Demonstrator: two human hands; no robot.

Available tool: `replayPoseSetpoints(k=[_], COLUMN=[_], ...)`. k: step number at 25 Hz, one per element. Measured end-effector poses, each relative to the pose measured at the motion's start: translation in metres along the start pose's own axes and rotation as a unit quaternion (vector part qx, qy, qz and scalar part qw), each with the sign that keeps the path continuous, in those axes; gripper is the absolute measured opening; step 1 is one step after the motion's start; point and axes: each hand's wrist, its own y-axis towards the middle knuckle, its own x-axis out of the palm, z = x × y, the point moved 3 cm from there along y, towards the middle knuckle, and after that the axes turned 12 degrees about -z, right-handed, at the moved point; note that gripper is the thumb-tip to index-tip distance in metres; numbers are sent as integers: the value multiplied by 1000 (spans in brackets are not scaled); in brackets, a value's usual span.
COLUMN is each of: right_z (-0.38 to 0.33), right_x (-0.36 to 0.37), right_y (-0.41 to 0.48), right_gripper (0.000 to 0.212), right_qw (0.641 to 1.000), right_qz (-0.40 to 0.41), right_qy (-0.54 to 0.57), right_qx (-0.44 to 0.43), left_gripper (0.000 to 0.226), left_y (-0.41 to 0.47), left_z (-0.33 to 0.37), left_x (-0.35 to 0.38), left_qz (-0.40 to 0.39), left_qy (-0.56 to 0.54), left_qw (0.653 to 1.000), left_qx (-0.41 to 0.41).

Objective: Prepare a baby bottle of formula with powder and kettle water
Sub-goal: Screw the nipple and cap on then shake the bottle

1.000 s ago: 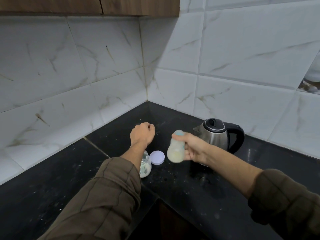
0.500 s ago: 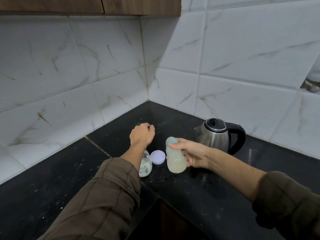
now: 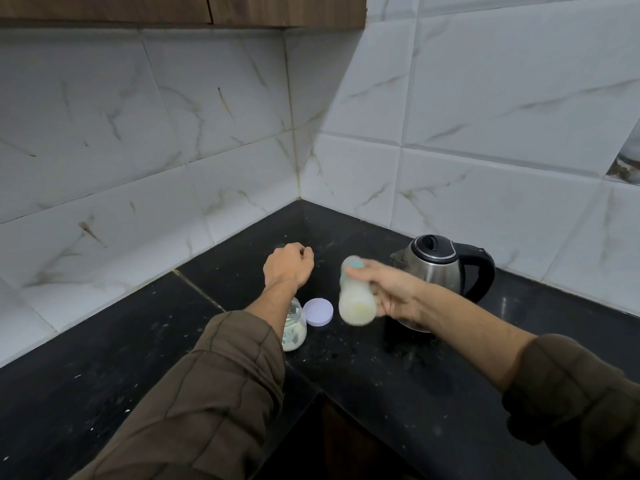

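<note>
- While the right hand (image 3: 391, 292) is wrapped around the bottle (image 3: 356, 294), the bottle hangs above the desk (image 3: 398, 375), tilted with its teal cap end up and away from the person and its base toward the wrist side.
- Milky liquid fills the bottle's lower part; its outline is blurred.
- Left of that hand, the left hand (image 3: 289, 266) is curled into a loose fist with nothing visible in it, knuckles up, over the desk near the wall corner.
- Under the left forearm stands a jar (image 3: 294, 329) with pale powder inside, partly hidden by the arm.
- Between the two hands, just beside the jar, a round lilac lid (image 3: 318, 311) lies flat on the desk.
- Behind the right hand stands the kettle (image 3: 440, 265), steel with a black lid and handle, its base hidden by the wrist.
- Both forearms come out of rolled brown sleeves (image 3: 225, 375).
</note>
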Motion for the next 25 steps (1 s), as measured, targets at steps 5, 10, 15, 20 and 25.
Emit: replayPoseSetpoints(k=[5,10,15,20,25], right_z=[3,16,22,35,56], right_x=[-7,-5,-24,-22,-25], right_y=[-1,0,21,28,34], right_gripper=[43,54,86,70,72], right_qw=[998,997,969,923,894], right_qz=[50,31,176,235,258], right_qy=[27,-66,-152,-294,-364], right_qx=[36,31,-86,-77,-42], left_gripper=[38,38,37,38,38], left_y=[2,1,1,1,1], left_z=[-5,-5,-5,-4,-12], left_x=[1,5,8,15,24], left_qz=[-2,-3,-4,-13,-19], left_qy=[-11,-9,-14,-7,-14], left_qw=[1000,1000,1000,1000,1000], left_qx=[-4,-4,1,-6,-7])
